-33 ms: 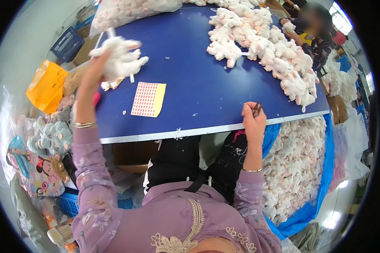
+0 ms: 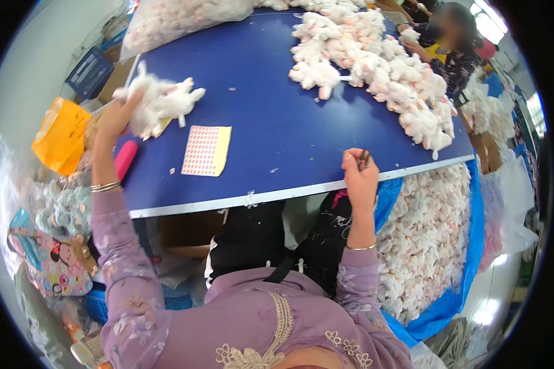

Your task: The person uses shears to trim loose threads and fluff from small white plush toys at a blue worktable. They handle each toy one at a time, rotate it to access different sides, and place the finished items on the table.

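Note:
At the left part of the blue table, my left hand (image 2: 116,117) is closed around a white plush toy (image 2: 151,107). The plush has pinkish ears and white ribbon loops; it is slightly blurred, and whether it is one toy or two I cannot tell. Over the table's near edge, my right hand (image 2: 361,178) is closed on a small dark metal tool (image 2: 364,160), mostly covered by the fingers. Between the hands lies a sticker sheet (image 2: 203,152) with rows of small red marks and a yellow strip. A pink rod-like object (image 2: 125,158) lies beside my left forearm.
White plush toys (image 2: 375,64) are heaped along the table's right side. A clear bag of toys (image 2: 178,24) lies at the far left. More toys fill a blue-lined sack (image 2: 425,246) at my right. A co-worker (image 2: 449,49) sits at the far right. A yellow bag (image 2: 61,135) stands left.
My left hand and the plush have moved left and slightly lower, uncovering more of the pink object. The whole view has shifted a little. My right hand keeps its grip on the dark tool.

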Tool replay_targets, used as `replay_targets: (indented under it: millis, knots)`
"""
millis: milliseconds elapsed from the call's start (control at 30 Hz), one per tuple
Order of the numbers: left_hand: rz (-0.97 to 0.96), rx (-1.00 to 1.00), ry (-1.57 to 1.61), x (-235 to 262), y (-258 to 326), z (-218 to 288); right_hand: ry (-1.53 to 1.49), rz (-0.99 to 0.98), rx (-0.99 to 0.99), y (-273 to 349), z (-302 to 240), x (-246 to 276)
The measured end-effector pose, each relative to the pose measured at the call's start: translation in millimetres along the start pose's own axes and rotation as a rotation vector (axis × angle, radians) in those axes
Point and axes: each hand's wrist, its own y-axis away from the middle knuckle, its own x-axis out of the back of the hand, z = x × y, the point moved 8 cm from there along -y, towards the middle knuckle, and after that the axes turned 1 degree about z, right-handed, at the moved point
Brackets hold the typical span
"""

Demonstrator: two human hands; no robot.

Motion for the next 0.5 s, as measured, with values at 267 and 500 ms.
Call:
replay_targets:
  millis: [267, 500]
  knots:
    - [0.539, -0.341, -0.329, 10.2, -19.7, -37.6, -0.022, -0.048, 0.034, -2.0, -3.6, -5.1]
    - [0.358, -0.634, 0.274, -91.7, 62.7, 150.5, 0.153, -0.168, -0.064, -34.8, -6.3, -15.9]
